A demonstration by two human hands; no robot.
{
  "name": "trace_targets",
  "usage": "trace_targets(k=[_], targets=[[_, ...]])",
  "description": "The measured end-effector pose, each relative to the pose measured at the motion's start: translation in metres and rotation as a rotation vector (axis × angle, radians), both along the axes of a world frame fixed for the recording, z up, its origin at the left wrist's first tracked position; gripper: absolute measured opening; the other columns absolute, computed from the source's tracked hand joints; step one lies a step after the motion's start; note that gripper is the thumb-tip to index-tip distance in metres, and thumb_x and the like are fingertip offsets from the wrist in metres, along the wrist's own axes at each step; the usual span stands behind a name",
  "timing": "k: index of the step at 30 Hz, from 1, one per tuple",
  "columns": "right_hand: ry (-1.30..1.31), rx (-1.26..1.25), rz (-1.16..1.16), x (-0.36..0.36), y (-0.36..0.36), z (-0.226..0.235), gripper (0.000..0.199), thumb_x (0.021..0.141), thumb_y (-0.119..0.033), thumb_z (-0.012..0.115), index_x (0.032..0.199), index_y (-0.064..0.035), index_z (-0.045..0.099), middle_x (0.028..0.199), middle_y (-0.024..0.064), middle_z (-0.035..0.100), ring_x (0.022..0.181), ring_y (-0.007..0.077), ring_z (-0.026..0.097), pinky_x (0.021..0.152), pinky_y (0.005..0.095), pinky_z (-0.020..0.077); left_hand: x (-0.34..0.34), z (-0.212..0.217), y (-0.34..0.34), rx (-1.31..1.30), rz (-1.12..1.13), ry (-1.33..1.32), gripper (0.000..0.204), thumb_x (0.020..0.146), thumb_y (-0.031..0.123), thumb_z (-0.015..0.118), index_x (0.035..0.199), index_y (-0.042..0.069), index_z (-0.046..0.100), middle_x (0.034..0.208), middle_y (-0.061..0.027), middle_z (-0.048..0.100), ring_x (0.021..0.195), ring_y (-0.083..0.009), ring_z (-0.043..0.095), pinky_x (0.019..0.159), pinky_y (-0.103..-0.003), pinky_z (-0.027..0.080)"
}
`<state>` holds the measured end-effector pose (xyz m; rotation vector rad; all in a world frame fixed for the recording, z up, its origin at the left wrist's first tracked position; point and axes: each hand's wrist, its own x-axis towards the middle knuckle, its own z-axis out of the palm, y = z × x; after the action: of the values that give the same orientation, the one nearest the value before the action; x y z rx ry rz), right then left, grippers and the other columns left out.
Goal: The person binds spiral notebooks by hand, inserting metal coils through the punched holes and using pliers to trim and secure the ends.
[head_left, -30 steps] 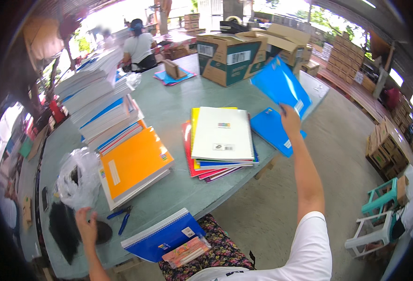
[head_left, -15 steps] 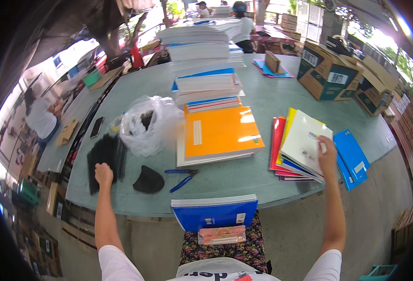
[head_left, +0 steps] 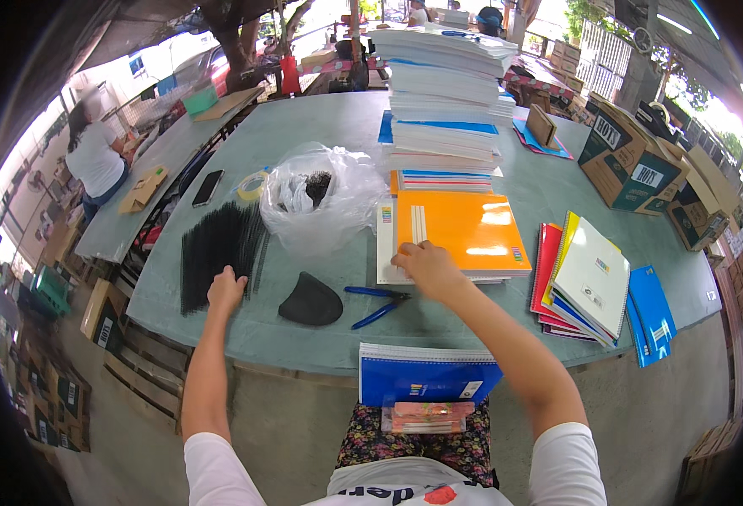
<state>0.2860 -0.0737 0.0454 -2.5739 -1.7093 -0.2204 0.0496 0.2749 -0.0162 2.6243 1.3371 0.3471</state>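
My left hand (head_left: 226, 289), fingers closed, is at the lower right edge of a spread of thin black binding coils (head_left: 215, 253). My right hand (head_left: 429, 268) reaches across to the orange notebook (head_left: 464, 226), its fingers bent over the near left corner. Under that notebook a white one (head_left: 386, 253) sticks out to the left. A blue notebook stack (head_left: 426, 379) leans upright at the table edge before my lap, a clear packet with pink contents (head_left: 430, 417) against it. Blue-handled pliers (head_left: 375, 312) and a black curved pad (head_left: 311, 300) lie between my hands.
A tall notebook stack (head_left: 447, 93) rises behind the orange one. Fanned spiral notebooks (head_left: 590, 274) and blue covers (head_left: 651, 312) lie at the right. A plastic bag (head_left: 321, 219), tape roll (head_left: 254, 184) and phone (head_left: 209, 188) are left. Cartons (head_left: 633, 160) stand at the far right.
My right hand has left the fanned notebooks and moved left to the orange notebook. My left hand has shifted to the lower right edge of the coils. The view has turned left.
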Motion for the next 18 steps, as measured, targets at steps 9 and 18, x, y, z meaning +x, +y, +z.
trace_targets(k=[9, 18], targets=[[0.291, -0.027, 0.141, 0.027, 0.004, 0.021, 0.031, 0.075, -0.01, 0.064, 0.105, -0.0142, 0.062, 0.1, 0.0085, 0.062, 0.094, 0.0278, 0.059, 0.081, 0.0397, 0.0459, -0.016, 0.025, 0.034, 0.212, 0.045, 0.065, 0.027, 0.082, 0.029, 0.059, 0.082, 0.002, 0.059, 0.082, -0.0184, 0.062, 0.085, -0.0356, 0.06, 0.073, -0.047, 0.047], [0.3, -0.068, 0.139, 0.027, 0.005, 0.025, 0.034, 0.072, -0.008, 0.067, 0.105, -0.0144, 0.061, 0.097, 0.0094, 0.061, 0.094, 0.0283, 0.058, 0.082, 0.0398, 0.0448, -0.018, 0.064, 0.003, -0.289, 0.085, -1.117, 0.022, 0.093, 0.026, 0.049, 0.085, 0.005, 0.05, 0.064, -0.0036, 0.053, 0.049, -0.01, 0.047, 0.044, -0.026, 0.041]])
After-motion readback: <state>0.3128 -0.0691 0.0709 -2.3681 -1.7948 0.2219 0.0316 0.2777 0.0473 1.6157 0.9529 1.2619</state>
